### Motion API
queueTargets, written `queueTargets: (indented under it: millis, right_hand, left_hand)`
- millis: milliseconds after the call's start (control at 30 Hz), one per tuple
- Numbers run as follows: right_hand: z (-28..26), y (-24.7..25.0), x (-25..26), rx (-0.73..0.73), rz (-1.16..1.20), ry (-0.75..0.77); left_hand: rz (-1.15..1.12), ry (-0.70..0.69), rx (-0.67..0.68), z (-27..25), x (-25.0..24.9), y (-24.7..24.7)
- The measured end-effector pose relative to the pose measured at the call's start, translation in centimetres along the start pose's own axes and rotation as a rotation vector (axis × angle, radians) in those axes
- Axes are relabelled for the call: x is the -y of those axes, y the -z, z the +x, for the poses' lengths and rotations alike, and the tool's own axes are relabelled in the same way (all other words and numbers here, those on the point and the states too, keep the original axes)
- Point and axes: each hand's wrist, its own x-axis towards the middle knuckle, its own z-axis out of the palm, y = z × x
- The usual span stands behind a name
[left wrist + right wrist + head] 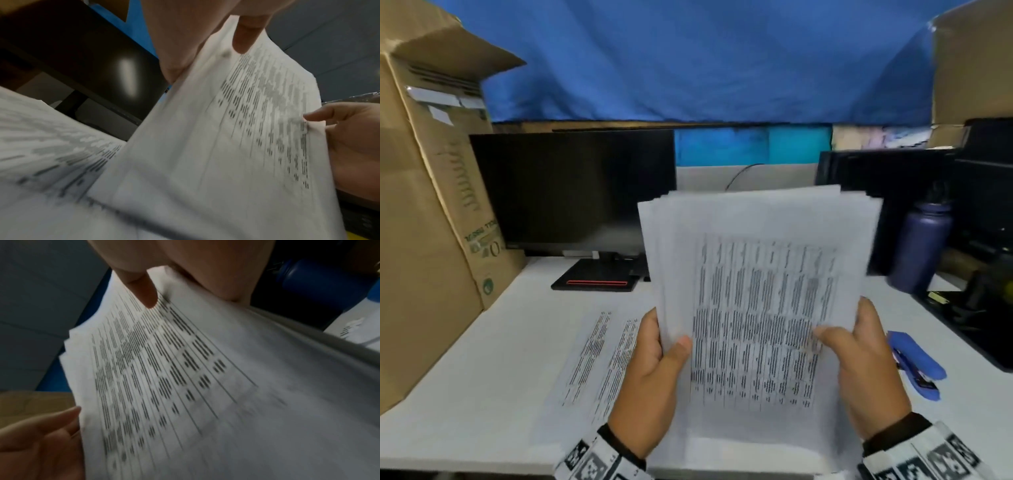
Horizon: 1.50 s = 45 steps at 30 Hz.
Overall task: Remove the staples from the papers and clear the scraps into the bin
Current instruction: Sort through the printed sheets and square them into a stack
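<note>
Nearest the body, the left hand (654, 356) and the right hand (866, 359) each clamp a side edge of a stack of papers (756, 291), thumbs pressed on the printed top sheet and the other fingers curled behind it, so the stack stands nearly upright above the near edge of the white desk (493, 359). Its upper edges are fanned and uneven. No staple can be made out; the pictures are blurred, so where it sits is uncertain. The step in hand looks like squaring or checking the stack, and it would go best with a loose grip: tap the bottom edge on the desk, then turn the stapled corner toward the eyes before reaching for a tool. Just beyond the left hand, more printed sheets (599, 353) lie flat on the desk; near the right hand lies a blue stapler (914, 363). Farther back stand a dark monitor (571, 192), a purple bottle (923, 246) and a cardboard box (424, 205). No bin is in view.
</note>
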Motion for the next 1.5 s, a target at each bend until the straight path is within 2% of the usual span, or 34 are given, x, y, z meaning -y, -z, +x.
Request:
queueTargets:
  millis: [200, 400, 500, 600, 667, 800, 900, 967, 1267, 1500]
  right_hand:
    - [-0.7, -0.3, -0.1, 0.014, -0.054, 0.031]
    - [-1.2, -0.6, 0.0, 0.08, -0.104, 0.019]
    - [-0.9, -0.4, 0.5, 0.085, -0.136, -0.006]
    - [-0.1, 0.5, 0.8, 0.082, -0.135, -0.025]
    - [0.5, 1.2, 1.2, 0.052, -0.119, -0.034]
    - [1.2, 2.2, 2.3, -0.018, -0.042, -0.013]
    - [1.6, 2.5, 2.1, -0.094, -0.011, -0.006]
    - [1.8, 2.7, 1.9, -0.128, -0.019, -0.017]
    - [2.4, 3.5, 0.7, -0.123, -0.036, -0.042]
    - [2.5, 3.3, 0.2, -0.132, -0.066, -0.046]
  left_hand:
    - [0.019, 0.04, -0.076, -0.1, 1.1, -0.7]
    - [0.063, 0.05, -0.014, -0.8, 0.9, -1.3]
    - [0.104, 0.065, 0.066, -0.2, 0.3, -0.2]
    - [0.195, 0.156, 0.267, 1.5, 0.1, 3.0]
    - [0.382, 0.237, 0.313, 3.1, 0.8, 6.3]
    - [0.932, 0.407, 0.327, 6.3, 3.2, 11.8]
    - [1.291, 0.528, 0.335, 7.5, 4.9, 13.0]
    - [1.399, 0.573, 0.361, 8.0, 5.5, 12.8]
    - [1.316, 0.687, 0.346, 9.5, 6.2, 12.1]
    - [1.289, 0.739, 0.063, 9.2, 5.4, 13.9]
